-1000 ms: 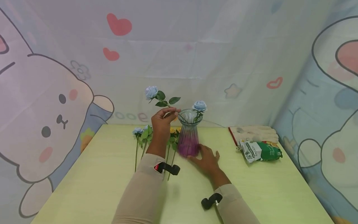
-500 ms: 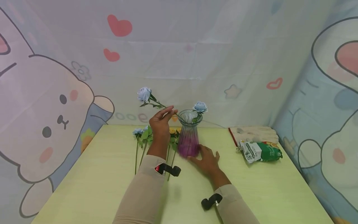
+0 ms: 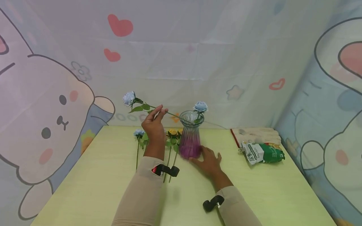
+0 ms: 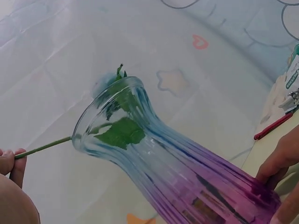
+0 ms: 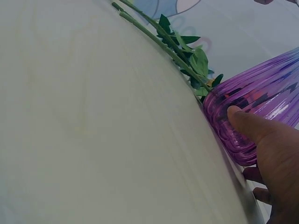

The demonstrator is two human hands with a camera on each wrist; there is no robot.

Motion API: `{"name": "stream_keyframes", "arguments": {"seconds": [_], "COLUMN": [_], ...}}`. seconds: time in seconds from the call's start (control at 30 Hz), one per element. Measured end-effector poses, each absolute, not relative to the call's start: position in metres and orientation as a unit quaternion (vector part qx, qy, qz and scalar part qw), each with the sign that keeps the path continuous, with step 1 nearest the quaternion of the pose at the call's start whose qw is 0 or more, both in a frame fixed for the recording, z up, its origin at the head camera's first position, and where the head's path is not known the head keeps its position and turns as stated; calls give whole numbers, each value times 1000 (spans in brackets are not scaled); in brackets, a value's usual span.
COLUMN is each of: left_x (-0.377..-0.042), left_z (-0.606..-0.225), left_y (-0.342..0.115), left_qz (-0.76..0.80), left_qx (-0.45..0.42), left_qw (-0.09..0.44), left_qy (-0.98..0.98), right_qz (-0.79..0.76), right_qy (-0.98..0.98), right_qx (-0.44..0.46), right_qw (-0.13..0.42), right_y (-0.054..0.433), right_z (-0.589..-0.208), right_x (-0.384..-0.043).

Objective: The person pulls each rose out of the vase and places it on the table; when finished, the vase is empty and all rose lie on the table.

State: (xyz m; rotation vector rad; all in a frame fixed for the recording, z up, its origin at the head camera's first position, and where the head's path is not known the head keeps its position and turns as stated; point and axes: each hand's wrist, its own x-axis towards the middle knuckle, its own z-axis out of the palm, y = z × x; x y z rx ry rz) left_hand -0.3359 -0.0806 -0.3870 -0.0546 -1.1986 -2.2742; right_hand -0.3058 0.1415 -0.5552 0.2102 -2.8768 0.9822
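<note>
My left hand (image 3: 155, 127) pinches the stem of a pale blue artificial rose (image 3: 128, 98), left of a ribbed glass vase (image 3: 190, 144), clear on top and purple below. The rose leans far to the left, its stem end reaching the vase mouth; in the left wrist view the stem (image 4: 44, 148) meets the rim. Another blue rose (image 3: 200, 106) stands in the vase, leaning on the right side of the rim. At the base, my right hand (image 3: 210, 160) holds the vase, its thumb (image 5: 247, 122) pressed against the purple glass in the right wrist view.
Blue roses (image 3: 139, 133) and yellow roses (image 3: 172, 133) lie on the pale green table (image 3: 85, 188), left of the vase. To the right are a green and white packet (image 3: 264, 153), a light-coloured glove-like item (image 3: 257, 135) and a red stick (image 3: 235, 137).
My left hand has moved left and slightly down, and the held rose has tipped further left, exposing more of its stem. The right hand stays at the vase base.
</note>
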Motion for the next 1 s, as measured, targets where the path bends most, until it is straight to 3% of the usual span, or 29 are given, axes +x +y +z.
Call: {"name": "stream_keyframes", "arguments": {"seconds": [0.63, 0.8, 1.0], "left_x": [-329, -323, -316], "left_z": [-396, -402, -415], "left_y": [-127, -147, -173], "left_qz": [-876, -855, -813], "left_qx": [36, 38, 38], "left_qw": [275, 238, 152], "left_qy": [-394, -460, -561], "right_qz": [329, 330, 332], "right_qy": [-940, -940, -939], "right_qx": [69, 70, 70], "right_qw": [52, 56, 58], "right_y": [141, 141, 141], "right_z": [-556, -555, -555], "right_x": [-304, -303, -303]}}
